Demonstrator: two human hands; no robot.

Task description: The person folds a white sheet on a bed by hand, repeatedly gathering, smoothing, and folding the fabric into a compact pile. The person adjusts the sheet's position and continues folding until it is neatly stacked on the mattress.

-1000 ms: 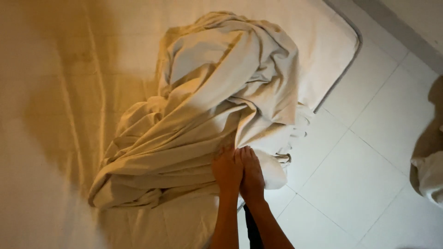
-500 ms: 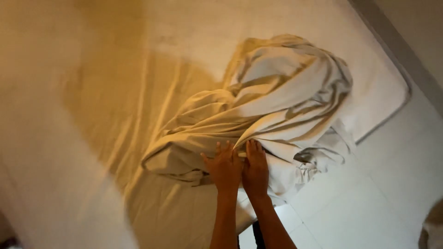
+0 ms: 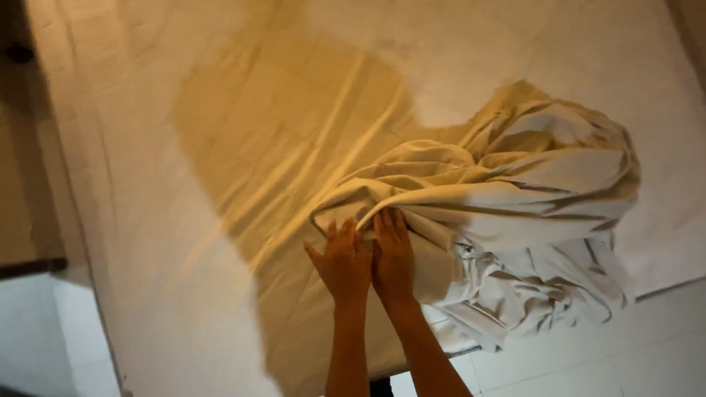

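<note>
1. Where the forearms rise from the near edge, the left hand and right hand lie flat, grip open, on the bunched sheet.
2. The sheet looks soft, light and limp; its near folded edge offers a hold.
3. Beyond, the mattress lies open; tiled floor lies right.

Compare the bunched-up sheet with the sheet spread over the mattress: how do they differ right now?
The bunched sheet is heaped in deep folds; the spread sheet lies flat with only shallow creases. The bunched sheet sits near the mattress edge and spills over it, while the spread sheet covers the whole top. The left hand and right hand rest open at the bunched sheet's edge. Both are pale, plain fabric.
</note>
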